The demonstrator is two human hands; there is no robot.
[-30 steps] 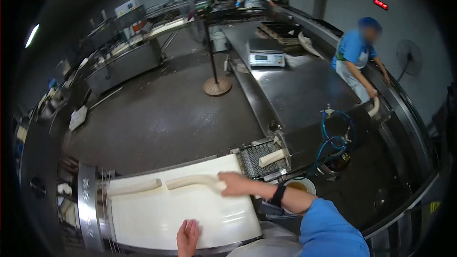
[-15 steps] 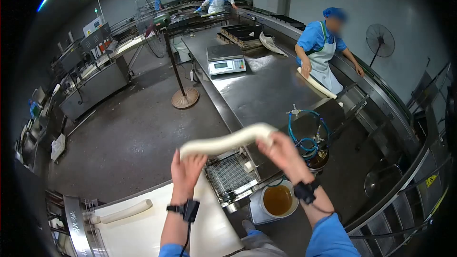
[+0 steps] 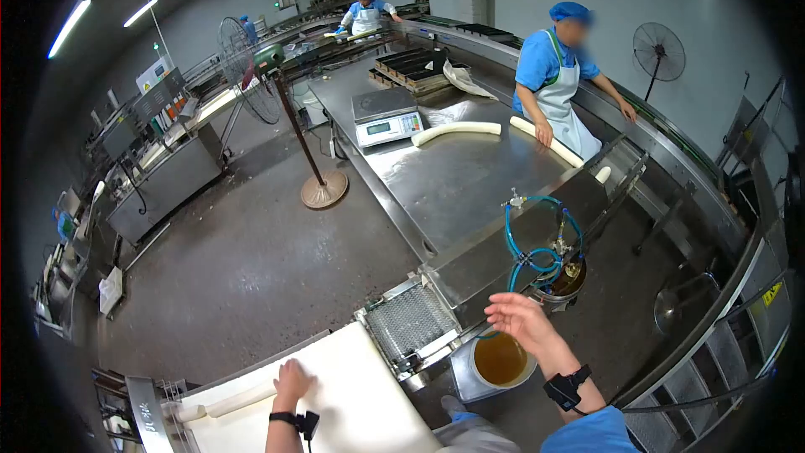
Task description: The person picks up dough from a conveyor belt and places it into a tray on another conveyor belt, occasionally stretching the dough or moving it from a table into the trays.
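Observation:
On the white belt [image 3: 352, 394] at lower left lies a pale dough roll [image 3: 239, 400]. My left hand [image 3: 292, 381] is at this roll's right end, thumb spread away from the fingers. Above the bucket of amber liquid [image 3: 501, 361], my right hand [image 3: 521, 320] is raised and holds nothing, its fingers stretched to the left. Another dough roll [image 3: 457, 132], slightly curved, rests on the steel table [image 3: 453, 201] beside the digital scale [image 3: 387, 122].
Across the table a co-worker [image 3: 558, 75] has a hand on a long dough roll [image 3: 545, 141]. A wire-mesh conveyor [image 3: 411, 319] joins the white belt to the table. Blue hoses [image 3: 537, 260] stand near my right hand. A pedestal fan [image 3: 323, 189] stands on the floor.
The dough roll that both hands held in the air is out of them; a curved roll now lies by the scale. My left hand dropped to the belt, my right hand moved lower.

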